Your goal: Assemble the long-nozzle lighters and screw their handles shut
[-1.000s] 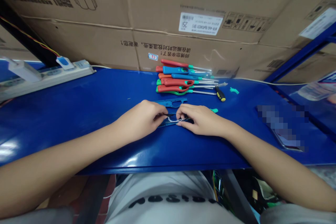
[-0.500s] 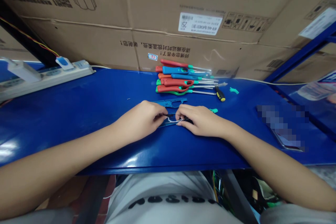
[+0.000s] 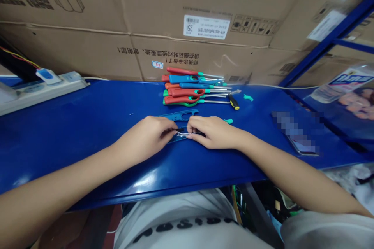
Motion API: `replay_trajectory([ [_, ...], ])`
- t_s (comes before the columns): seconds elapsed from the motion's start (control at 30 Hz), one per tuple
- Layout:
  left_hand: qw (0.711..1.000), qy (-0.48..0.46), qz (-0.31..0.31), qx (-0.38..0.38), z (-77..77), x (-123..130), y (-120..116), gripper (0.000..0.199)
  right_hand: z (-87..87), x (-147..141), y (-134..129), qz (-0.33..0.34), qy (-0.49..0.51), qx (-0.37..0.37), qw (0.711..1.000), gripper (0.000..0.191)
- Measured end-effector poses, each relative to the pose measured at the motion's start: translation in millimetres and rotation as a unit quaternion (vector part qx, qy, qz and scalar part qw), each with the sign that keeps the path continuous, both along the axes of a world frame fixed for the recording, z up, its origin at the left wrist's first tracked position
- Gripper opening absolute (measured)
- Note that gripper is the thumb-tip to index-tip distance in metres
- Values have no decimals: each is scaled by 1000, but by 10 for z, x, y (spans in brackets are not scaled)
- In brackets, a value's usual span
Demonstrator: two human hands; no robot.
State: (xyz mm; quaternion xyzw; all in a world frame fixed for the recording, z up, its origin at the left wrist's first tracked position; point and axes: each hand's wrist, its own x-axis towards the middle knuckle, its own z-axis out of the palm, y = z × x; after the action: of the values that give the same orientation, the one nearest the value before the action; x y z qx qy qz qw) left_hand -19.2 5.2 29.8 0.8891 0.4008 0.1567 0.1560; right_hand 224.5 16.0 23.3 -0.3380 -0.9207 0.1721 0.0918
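My left hand (image 3: pixel 153 136) is closed in a pinch on a small black part (image 3: pixel 181 129). Close beside it, my right hand (image 3: pixel 214 132) pinches a thin white wire (image 3: pixel 184 135), with something dark partly hidden under its fingers. Between and below the fingertips lies a blue lighter handle half (image 3: pixel 174 139), mostly covered by the hands. The other blue handle half (image 3: pixel 175 116) rests on the table just beyond them, its trigger opening to the right. A small turquoise piece (image 3: pixel 228 121) lies behind the right hand.
Several long-necked lighters (image 3: pixel 187 92) are piled by the cardboard box (image 3: pixel 163 4). A yellow-black screwdriver (image 3: pixel 233 102) and a turquoise trigger piece (image 3: pixel 248 97) lie right of them. A phone (image 3: pixel 295 132) is farther right, a power strip (image 3: pixel 43 91) left, on the blue table (image 3: pixel 102 124).
The camera has turned right, so the scene sits farther left and more of a clear plastic bottle shows at right. Both hands keep their pinches, with little movement over the handle half.
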Motion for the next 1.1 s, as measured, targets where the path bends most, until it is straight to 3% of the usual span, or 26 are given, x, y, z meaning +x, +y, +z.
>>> replay_trajectory([
  [0.4,1000,-10,-3,-1,-2,10,29,20,-9,29,38,26,3,20,999,15],
  [0.7,1000,-14,2,-6,15,-4,13,19,-40,59,77,42,99,-7,994,10],
  [1.1,1000,-14,9,-18,-3,9,22,15,-26,12,38,14,7,31,999,15],
])
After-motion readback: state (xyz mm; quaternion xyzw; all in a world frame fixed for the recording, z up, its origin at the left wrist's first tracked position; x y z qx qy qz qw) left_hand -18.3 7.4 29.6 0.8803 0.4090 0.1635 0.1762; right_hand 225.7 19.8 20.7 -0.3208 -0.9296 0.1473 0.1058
